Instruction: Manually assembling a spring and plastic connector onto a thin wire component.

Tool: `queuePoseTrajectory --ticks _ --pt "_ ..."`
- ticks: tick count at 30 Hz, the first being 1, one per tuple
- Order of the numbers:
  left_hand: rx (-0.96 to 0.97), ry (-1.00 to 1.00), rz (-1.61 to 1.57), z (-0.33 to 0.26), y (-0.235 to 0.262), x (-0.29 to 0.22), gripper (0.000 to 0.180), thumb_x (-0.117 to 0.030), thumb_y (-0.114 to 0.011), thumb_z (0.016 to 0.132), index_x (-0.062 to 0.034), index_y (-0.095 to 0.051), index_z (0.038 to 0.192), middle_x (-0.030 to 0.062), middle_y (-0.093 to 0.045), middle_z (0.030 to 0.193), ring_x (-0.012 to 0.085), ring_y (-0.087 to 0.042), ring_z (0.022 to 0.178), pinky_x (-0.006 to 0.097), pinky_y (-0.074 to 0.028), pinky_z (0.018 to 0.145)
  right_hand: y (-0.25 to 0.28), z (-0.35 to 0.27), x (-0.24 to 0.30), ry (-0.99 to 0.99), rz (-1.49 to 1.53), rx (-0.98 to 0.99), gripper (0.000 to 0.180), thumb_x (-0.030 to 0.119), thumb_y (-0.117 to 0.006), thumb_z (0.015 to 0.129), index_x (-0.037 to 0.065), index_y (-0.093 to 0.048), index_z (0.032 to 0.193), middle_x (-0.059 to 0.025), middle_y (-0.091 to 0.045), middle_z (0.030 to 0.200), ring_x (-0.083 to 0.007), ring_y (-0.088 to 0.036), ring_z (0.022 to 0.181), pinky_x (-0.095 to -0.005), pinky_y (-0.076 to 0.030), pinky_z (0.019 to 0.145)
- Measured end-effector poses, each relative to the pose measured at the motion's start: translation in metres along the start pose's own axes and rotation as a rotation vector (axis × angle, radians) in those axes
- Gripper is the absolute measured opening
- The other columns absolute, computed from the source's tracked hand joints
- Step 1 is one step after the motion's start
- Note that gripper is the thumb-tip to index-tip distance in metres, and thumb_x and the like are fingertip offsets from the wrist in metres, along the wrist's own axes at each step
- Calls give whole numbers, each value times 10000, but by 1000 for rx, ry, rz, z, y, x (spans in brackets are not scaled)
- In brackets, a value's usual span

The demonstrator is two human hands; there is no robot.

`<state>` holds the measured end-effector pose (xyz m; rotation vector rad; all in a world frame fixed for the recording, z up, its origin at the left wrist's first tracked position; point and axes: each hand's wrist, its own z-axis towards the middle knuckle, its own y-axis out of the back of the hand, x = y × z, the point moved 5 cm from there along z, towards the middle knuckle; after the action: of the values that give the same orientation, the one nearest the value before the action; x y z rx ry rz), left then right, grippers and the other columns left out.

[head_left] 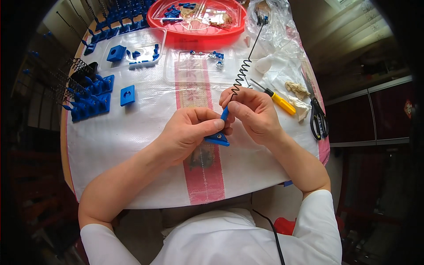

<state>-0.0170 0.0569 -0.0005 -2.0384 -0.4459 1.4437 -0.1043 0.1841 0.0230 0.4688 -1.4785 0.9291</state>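
Note:
My left hand is closed around a blue tapered plastic stem. Below those fingers juts a flat blue base with a small round metal-looking spot on it. My right hand pinches the upper end of the stem, where a black coiled wire comes out. That wire rises away from me, runs straight above the coil and ends near a blue tip. Both hands meet over the middle of the table; their fingers partly hide the joint between stem and wire.
A yellow-handled screwdriver and black-handled scissors lie at the right. Clear trays of small blue parts stand behind, before a red basin. Blue bases with coils line the left, near a square blue piece.

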Motion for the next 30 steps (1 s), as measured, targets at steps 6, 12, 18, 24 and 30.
queuePoseTrajectory --ticks 6,12,18,24,30 --pt "-1 -22 22 0 2 2 280 -185 -666 928 35 -632 1099 130 -682 1014 184 -669 947 335 -549 850 -5 0 1 -2 15 5 64 58 -647 917 -1 -639 942 -21 -642 921 -77 -593 776 -239 -494 682" --pt "10 -41 -16 0 1 3 233 -133 -649 940 38 -645 1097 94 -684 997 136 -663 903 271 -549 826 -8 -1 0 -13 13 29 47 39 -622 924 -7 -613 927 -45 -610 951 -87 -587 779 -236 -504 660" --pt "-7 -46 -24 -1 1 4 226 -125 -648 939 37 -646 1097 91 -683 993 135 -661 908 265 -545 834 -11 -2 0 -48 33 54 42 41 -595 933 0 -604 928 -64 -575 991 -89 -537 829 -234 -466 703" --pt "-12 -59 -25 -1 1 4 216 -111 -644 938 42 -647 1090 90 -683 990 134 -660 902 265 -545 831 -9 -2 -4 -65 26 36 73 73 -608 942 0 -604 935 -45 -589 946 -81 -561 783 -229 -486 672" --pt "-25 -64 -28 -2 2 4 215 -108 -645 937 46 -647 1087 89 -681 985 134 -659 893 265 -548 821 -10 -1 -5 -61 22 11 97 94 -614 950 5 -598 915 -8 -622 852 -67 -614 722 -226 -529 639"
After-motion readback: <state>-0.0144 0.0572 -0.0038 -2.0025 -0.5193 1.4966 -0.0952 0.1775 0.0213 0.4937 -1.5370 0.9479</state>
